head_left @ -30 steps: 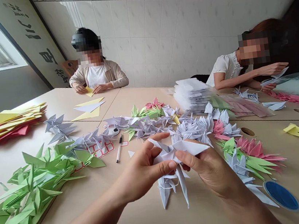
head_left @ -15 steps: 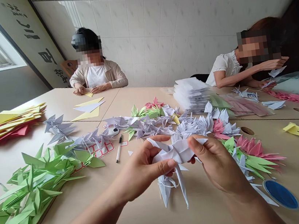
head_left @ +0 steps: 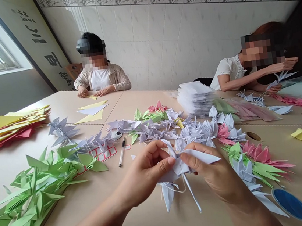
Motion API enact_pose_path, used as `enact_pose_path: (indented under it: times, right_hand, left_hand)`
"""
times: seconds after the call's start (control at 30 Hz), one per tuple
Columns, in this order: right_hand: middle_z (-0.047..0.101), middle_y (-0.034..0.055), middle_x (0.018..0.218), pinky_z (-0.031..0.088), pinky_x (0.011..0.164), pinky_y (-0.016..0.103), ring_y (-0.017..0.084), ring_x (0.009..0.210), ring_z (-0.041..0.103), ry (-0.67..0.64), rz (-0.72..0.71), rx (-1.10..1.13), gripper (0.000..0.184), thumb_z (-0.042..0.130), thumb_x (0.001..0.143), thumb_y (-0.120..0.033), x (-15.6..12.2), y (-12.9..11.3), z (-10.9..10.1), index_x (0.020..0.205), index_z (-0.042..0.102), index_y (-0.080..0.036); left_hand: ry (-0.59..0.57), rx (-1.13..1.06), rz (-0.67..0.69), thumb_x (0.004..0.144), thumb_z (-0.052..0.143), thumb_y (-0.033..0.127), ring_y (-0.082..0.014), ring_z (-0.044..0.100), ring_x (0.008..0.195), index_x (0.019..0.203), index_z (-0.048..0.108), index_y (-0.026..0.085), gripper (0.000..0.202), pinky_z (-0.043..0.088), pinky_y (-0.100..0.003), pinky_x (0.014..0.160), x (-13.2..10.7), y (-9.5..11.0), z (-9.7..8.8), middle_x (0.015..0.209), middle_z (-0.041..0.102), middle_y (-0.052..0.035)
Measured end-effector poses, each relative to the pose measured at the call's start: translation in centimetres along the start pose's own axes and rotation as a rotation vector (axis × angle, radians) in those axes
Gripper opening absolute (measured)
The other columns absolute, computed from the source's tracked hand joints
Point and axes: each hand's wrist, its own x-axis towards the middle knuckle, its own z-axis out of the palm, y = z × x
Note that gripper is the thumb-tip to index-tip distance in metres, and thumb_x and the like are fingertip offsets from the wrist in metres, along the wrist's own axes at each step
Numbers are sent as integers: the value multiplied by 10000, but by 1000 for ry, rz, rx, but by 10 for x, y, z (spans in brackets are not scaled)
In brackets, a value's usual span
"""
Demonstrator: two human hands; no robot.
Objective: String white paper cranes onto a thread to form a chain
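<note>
Between my two hands is a white paper crane (head_left: pixel 181 167), held above the table. My left hand (head_left: pixel 152 168) pinches its left side between thumb and fingers. On the other side, my right hand (head_left: pixel 206 166) grips it near the middle, thumb on top, while one pointed wing sticks out over the fingers. A narrow folded point hangs down below the body. Just under my left fingers hangs another white folded crane (head_left: pixel 168 196) with a thin white string by it. Behind my hands lies a long heap of white cranes (head_left: pixel 195 133).
Green folded cranes (head_left: pixel 36 191) lie at left, near stacked yellow and red paper (head_left: pixel 11 127). A pen (head_left: pixel 121 153), a stack of white packets (head_left: pixel 196 99) and a blue round lid (head_left: pixel 291 204) are on the table (head_left: pixel 143 225). Two people sit opposite, handling paper.
The crane has turned in my hands: its wing now points out to the right and the narrow point swings rightward. My right thumb has moved left, closer to my left thumb.
</note>
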Motion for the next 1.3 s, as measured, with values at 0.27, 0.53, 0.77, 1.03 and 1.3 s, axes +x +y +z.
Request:
enact_pose_path:
  times: [0.27, 0.53, 0.77, 1.03, 1.3]
  right_hand:
    - [382, -40, 593, 304, 546, 248, 121, 573, 354, 2, 65, 66, 380, 605, 852, -486, -3, 0, 7, 628, 494, -200]
    - [425, -37, 614, 315, 567, 257, 127, 590, 379, -118, 91, 163, 362, 610, 876, -483, -3, 5, 4, 660, 525, -205]
    - [516, -13, 676, 360, 615, 259, 131, 637, 436, -223, 137, 302, 272, 637, 881, -414, -3, 13, 2, 736, 614, -185]
    - [476, -32, 615, 331, 543, 233, 99, 562, 400, -254, 173, 297, 308, 658, 853, -444, 0, 5, 3, 722, 612, -169]
    - [401, -46, 604, 350, 502, 240, 109, 533, 367, -14, 204, 466, 364, 705, 785, -502, 5, 11, 7, 676, 501, -220]
  left_hand:
    - [42, -47, 6, 812, 742, 330, -79, 491, 583, 1033, 515, 178, 351, 351, -180, 517, -2, 2, 1, 674, 553, 38]
    - [115, -16, 57, 856, 685, 398, -89, 495, 676, 927, 653, 177, 234, 390, -192, 596, -4, 5, -4, 773, 586, 7]
    - [66, -186, 84, 791, 766, 308, -79, 486, 622, 827, 727, 161, 156, 382, -186, 576, -3, 10, -8, 705, 608, 3]
    - [124, -261, 74, 790, 771, 303, -53, 472, 578, 776, 699, 157, 163, 378, -157, 558, -3, 9, -7, 643, 583, 25]
    - [150, -148, -27, 891, 648, 364, -68, 523, 631, 1010, 633, 218, 189, 405, -165, 570, 0, 3, -6, 755, 578, 28]
